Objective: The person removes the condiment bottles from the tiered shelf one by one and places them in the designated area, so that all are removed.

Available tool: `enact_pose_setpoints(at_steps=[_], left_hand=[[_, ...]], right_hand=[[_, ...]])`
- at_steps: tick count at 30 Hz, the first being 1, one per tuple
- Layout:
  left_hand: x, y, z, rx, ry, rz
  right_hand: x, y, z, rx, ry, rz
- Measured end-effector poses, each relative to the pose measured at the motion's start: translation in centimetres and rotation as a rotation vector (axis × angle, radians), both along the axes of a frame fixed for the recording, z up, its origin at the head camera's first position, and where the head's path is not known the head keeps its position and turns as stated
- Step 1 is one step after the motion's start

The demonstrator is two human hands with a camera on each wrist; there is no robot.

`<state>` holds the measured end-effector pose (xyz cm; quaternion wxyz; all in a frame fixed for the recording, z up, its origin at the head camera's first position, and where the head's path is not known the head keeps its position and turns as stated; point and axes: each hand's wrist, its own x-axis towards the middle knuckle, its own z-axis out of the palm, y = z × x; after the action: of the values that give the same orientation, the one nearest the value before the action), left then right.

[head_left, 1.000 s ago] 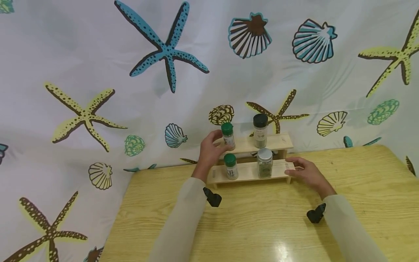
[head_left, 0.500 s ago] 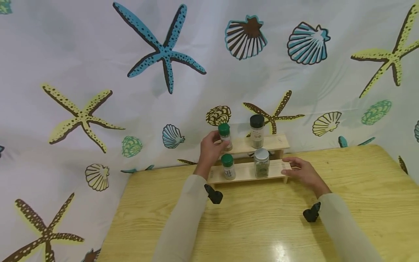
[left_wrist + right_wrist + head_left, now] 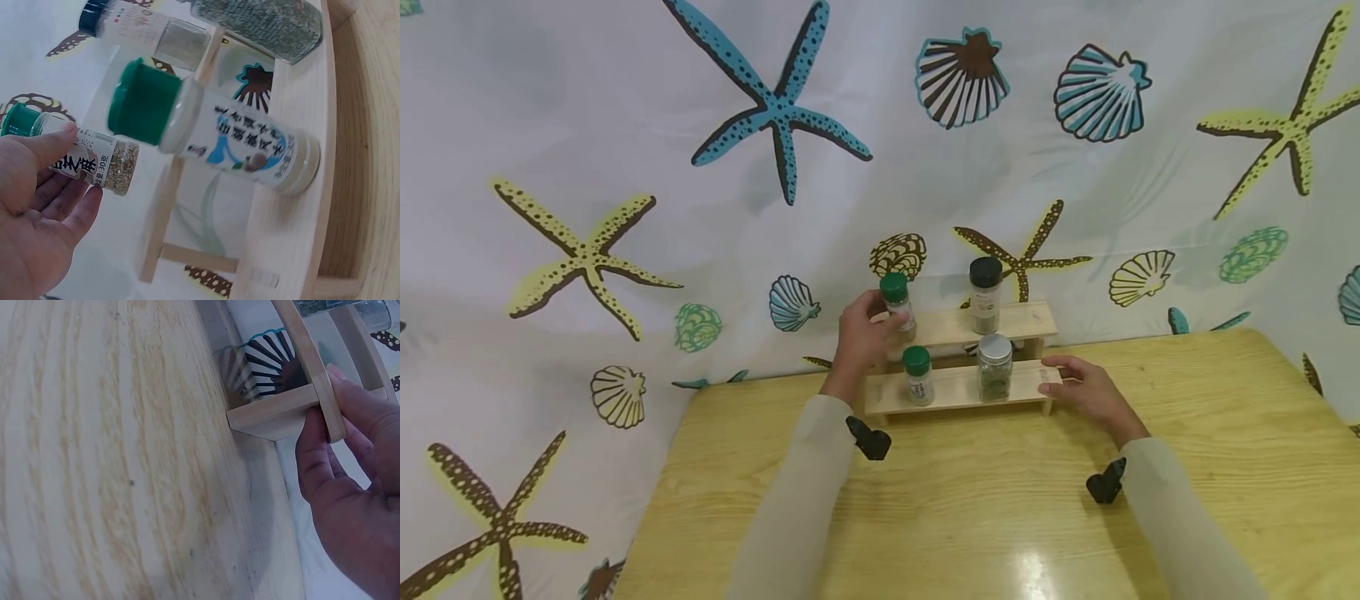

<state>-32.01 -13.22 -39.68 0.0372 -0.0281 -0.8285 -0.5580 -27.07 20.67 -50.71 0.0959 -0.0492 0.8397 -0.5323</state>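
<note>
Plainly, green-capped jar (image 3: 100,155) in left hand (image 3: 40,215).

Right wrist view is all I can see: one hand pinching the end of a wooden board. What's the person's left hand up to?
Observer: The left hand holds a green-capped bottle of grains.

Visitor: Does anything stand higher up on that little wooden thing?

Observer: Yes, a black-capped bottle stands upright on the upper board.

Visitor: And lower down?

Observer: On the lower board, a second green-capped bottle stands to the left of a silver-lidded jar in the head view.
</note>
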Motion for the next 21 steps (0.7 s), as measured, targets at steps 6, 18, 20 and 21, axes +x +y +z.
enact_pose_setpoints(at_steps=[6,18,20,21], left_hand=[[2.0,-2.6,0.1,-0.021,0.059,-0.003],[5.9,-7.6,-2.8,-0.027,0.096,0.017],[6.4,-8.1,-3.4,-0.03,0.078,0.027],[6.7,-8.4,-3.7,-0.026,0.068,0.028]], right_hand=[[0.3,-0.2,0.1,0.023,0.011,0.007],[0.4,-0.2,0.4,0.008,0.006,0.029],[0.2,-0.3,0.5,0.01,0.007,0.025],[0.1,-0.3,0.5,0.011,0.008,0.023]])
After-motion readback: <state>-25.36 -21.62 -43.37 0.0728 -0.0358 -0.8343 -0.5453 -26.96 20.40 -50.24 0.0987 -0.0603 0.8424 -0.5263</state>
